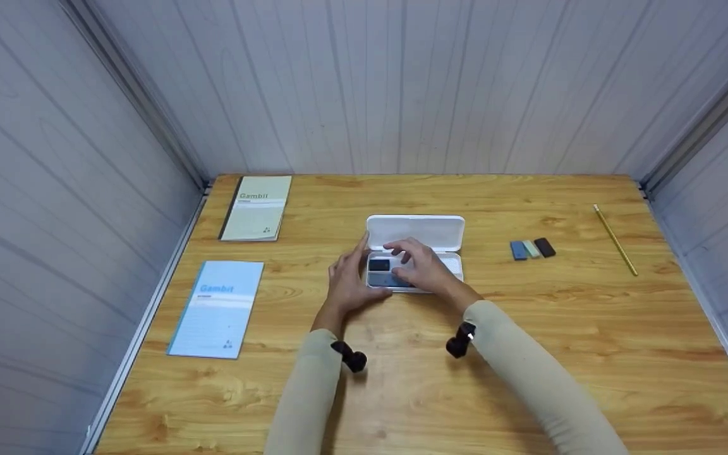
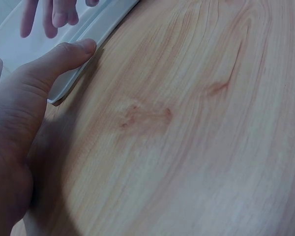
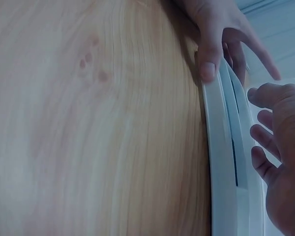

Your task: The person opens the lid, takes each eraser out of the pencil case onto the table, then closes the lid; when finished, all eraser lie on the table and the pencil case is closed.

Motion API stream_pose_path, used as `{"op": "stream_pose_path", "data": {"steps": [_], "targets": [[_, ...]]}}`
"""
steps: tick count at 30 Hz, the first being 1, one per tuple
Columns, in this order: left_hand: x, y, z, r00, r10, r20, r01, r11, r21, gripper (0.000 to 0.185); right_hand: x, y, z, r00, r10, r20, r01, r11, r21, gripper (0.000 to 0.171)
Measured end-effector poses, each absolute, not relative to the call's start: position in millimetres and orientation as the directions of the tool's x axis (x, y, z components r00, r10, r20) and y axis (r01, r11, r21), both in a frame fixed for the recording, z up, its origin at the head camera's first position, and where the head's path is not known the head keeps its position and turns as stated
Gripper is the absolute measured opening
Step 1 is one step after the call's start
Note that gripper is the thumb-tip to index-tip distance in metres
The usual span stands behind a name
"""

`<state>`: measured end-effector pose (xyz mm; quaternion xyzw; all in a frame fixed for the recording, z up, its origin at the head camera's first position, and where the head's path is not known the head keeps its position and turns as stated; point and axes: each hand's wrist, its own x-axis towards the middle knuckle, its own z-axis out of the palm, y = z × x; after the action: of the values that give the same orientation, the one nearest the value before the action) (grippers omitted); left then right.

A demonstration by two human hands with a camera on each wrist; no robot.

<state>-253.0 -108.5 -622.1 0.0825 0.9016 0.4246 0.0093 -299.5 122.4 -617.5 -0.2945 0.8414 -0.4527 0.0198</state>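
Two beige sleeves (image 1: 304, 388) reach in over the table's front edge, each with a black wrist mount (image 1: 351, 357) at the cuff. Toward the table's left edge lies a blue Gambit notebook (image 1: 217, 309). At mid-table, the left hand (image 1: 350, 283) braces the left end of an open white pencil case (image 1: 416, 232), thumb laid straight along its front rim, fingers spread. The right hand (image 1: 424, 268) hangs over the compartments, fingers loosely bent, thumb apart from them. A black eraser (image 1: 379, 265) sits in the left rear compartment; a blue-grey strip (image 1: 378, 279), partly hidden, fills part of the front one. Toward the right edge, blue, pale green and black erasers (image 1: 545, 247) line up, then a yellow pencil (image 1: 617, 241) slants. A cream Gambit notebook (image 1: 256, 215) lies by the far left corner.
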Motion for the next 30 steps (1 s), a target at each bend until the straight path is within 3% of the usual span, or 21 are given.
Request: {"op": "stream_pose_path", "data": {"steps": [4, 12, 23, 30], "targets": [[-254, -109, -626, -0.984, 0.157, 0.078, 0.159, 0.607, 0.778, 0.136, -314, 118, -645, -0.833, -0.514, 0.207, -0.458, 0.427, -0.780, 0.054], [-255, -108, -628, -0.981, 0.159, 0.110, 0.185, 0.610, 0.770, 0.134, -285, 107, -600, -0.831, -0.520, 0.196, -0.451, 0.426, -0.784, 0.047], [-255, -108, -626, -0.985, 0.144, 0.091, 0.161, 0.619, 0.769, 0.136, -284, 95, -600, -0.850, -0.508, 0.137, -0.409, 0.473, -0.780, 0.047], [-255, -107, -626, -0.984, 0.146, 0.099, 0.169, 0.626, 0.761, 0.135, -295, 87, -625, -0.880, -0.459, 0.121, -0.381, 0.531, -0.757, 0.053]]}}
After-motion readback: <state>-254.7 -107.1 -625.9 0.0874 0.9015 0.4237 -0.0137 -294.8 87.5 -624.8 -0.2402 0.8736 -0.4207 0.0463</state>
